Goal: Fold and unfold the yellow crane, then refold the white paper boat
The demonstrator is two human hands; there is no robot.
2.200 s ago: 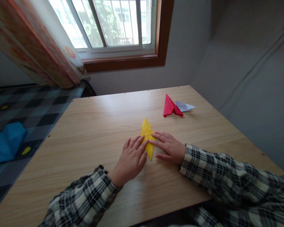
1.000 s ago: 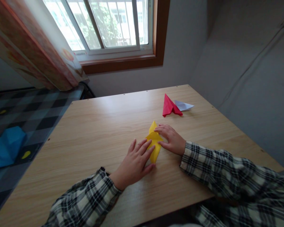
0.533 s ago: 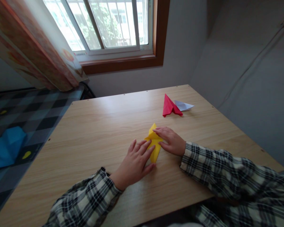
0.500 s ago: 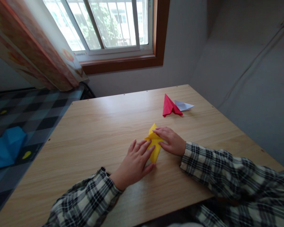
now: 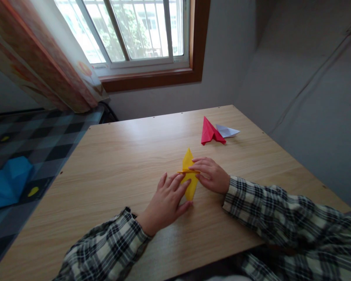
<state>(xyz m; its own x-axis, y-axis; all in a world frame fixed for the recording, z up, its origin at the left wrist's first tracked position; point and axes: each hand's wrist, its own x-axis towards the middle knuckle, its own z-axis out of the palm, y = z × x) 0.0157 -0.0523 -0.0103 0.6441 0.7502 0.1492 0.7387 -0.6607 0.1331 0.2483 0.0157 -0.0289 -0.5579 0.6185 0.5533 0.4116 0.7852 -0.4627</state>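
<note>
A yellow folded paper lies on the wooden table between my hands, pointed at its far and near ends. Across its middle stands a narrow raised fold, seen nearly edge-on. My left hand is open, its spread fingertips resting on the near left part of the paper and its thumb by the near tip. From the right, my right hand has its fingers beyond the raised fold and its thumb on the near side, gripping the paper there. Those fingers hide the fold's right end.
Farther back on the table sit a red folded paper and a white folded paper, side by side. A blue folded paper lies on a checked surface at the left. Behind the table is a window.
The far part of the yellow paper now shows as a longer point. Its middle flap has tipped up to a thin edge. My hands have barely shifted.
</note>
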